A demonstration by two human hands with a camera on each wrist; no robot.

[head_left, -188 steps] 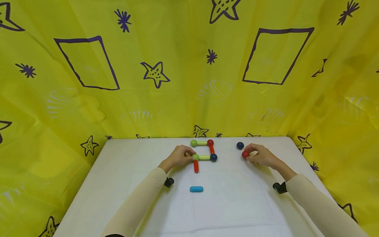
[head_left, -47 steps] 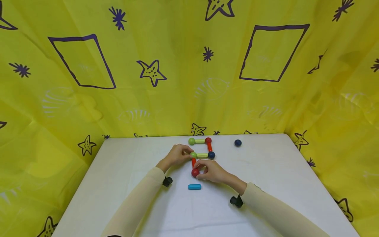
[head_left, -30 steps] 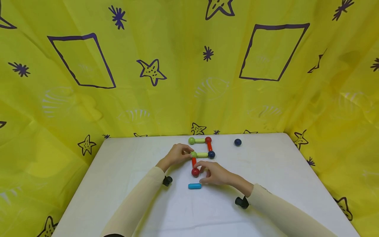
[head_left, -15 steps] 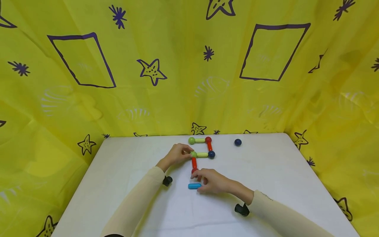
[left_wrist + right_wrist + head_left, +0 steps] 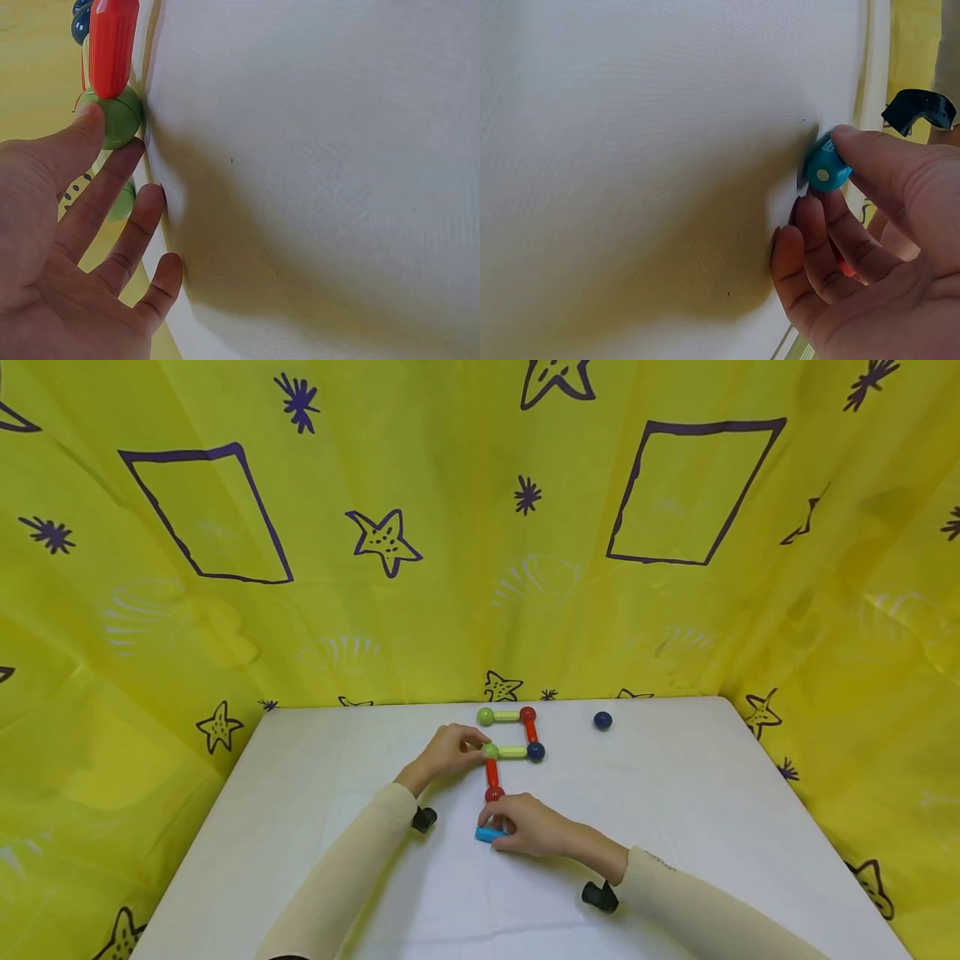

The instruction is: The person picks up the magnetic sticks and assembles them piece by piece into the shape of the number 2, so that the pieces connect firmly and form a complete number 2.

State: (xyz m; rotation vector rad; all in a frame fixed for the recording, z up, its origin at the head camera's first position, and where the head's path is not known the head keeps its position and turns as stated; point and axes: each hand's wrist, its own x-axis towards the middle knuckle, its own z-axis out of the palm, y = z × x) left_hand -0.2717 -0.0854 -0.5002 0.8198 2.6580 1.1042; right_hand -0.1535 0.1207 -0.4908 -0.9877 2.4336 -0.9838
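My left hand [image 5: 446, 753] pinches a green ball [image 5: 120, 116] between thumb and index finger, the other fingers spread beside it. That ball sits at the left corner of a chain of balls and magnetic rods on the white table. From it a red rod [image 5: 492, 772] runs toward me to a red ball [image 5: 494, 794], partly behind my right hand. A pale green rod [image 5: 513, 752] leads right to a dark blue ball [image 5: 536, 752]. Just below the red ball, my right hand [image 5: 536, 827] grips a blue rod [image 5: 826, 166] between thumb and fingers, its left end showing.
Farther back in the chain are a red rod [image 5: 531, 731], another red ball [image 5: 528, 715], a pale green rod [image 5: 507, 716] and a green ball [image 5: 486, 717]. A loose dark blue ball [image 5: 602, 721] lies right of them. A yellow patterned curtain [image 5: 450, 627] surrounds the table [image 5: 637, 793].
My right hand brought the red ball from the right to the red rod's near end, released it, then moved down and took hold of the blue rod, now slightly tilted. My left hand stays on the green ball.
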